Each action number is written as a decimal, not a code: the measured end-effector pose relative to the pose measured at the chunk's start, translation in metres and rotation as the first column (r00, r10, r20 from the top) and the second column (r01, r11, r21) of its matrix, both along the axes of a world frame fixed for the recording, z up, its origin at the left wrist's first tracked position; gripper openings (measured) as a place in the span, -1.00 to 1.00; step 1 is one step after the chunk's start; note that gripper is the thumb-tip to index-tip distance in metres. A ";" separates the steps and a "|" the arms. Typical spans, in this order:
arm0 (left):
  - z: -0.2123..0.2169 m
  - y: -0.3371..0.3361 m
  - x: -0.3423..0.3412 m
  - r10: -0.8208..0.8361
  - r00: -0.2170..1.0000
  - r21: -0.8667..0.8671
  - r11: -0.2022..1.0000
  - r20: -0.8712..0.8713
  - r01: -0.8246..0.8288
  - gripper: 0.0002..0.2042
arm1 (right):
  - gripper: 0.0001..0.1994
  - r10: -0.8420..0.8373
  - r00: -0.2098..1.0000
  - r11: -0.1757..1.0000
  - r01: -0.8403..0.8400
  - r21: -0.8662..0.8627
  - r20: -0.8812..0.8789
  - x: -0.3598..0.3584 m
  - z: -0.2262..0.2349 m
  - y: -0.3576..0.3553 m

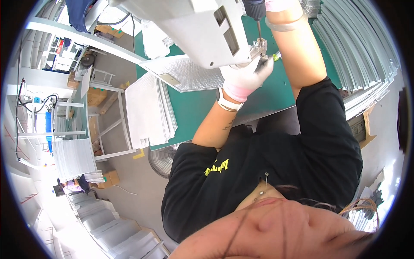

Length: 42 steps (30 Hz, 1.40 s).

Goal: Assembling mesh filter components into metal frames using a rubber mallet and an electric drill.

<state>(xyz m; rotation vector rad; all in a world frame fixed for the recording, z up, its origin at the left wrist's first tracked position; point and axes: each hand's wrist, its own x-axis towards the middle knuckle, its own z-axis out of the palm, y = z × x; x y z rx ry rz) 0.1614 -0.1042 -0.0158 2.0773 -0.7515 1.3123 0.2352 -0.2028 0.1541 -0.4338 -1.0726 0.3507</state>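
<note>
My left hand (pixel 246 78), in a white glove with a pink cuff, is raised over the green table beside a white machine housing (pixel 185 26). Its fingers are closed near a small clear-and-metal fitting (pixel 260 46); what they grip is hidden. From above, the thin bit of a dark power screwdriver (pixel 255 9) points down at that fitting. Of my right hand (pixel 278 5) only the pink glove cuff shows at the top edge, close to the screwdriver, and its fingers are out of sight. A silvery textured panel (pixel 189 74) lies left of my left hand, partly behind the housing.
White flat panels (pixel 148 110) are stacked at the left edge of the green table (pixel 267 95). Long grey-white strips (pixel 353 47) pile up on the right. A green-tipped tool (pixel 276 57) lies by my right forearm. A floor fan (pixel 163 159) stands below the table edge.
</note>
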 end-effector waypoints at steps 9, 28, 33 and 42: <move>0.010 0.006 0.001 -0.063 0.982 -0.018 0.998 -0.176 0.061 -0.87 | -0.58 0.131 0.982 0.952 -0.086 -0.293 0.138 -0.008 0.000 0.025; -0.001 -0.002 0.013 -0.028 0.989 0.055 0.998 -0.146 0.037 -0.79 | -0.69 -0.173 0.972 0.732 0.236 -0.640 0.161 -0.032 0.019 0.027; 0.005 0.006 0.008 0.039 0.994 0.119 0.993 -0.107 -0.026 -0.79 | -0.69 0.372 0.928 0.842 -0.354 -0.407 -0.036 0.003 -0.003 0.040; -0.007 -0.005 0.008 -0.033 0.974 0.019 0.999 -0.226 0.038 -0.80 | -0.70 0.372 0.925 0.919 -0.355 -0.172 0.075 0.009 0.002 0.024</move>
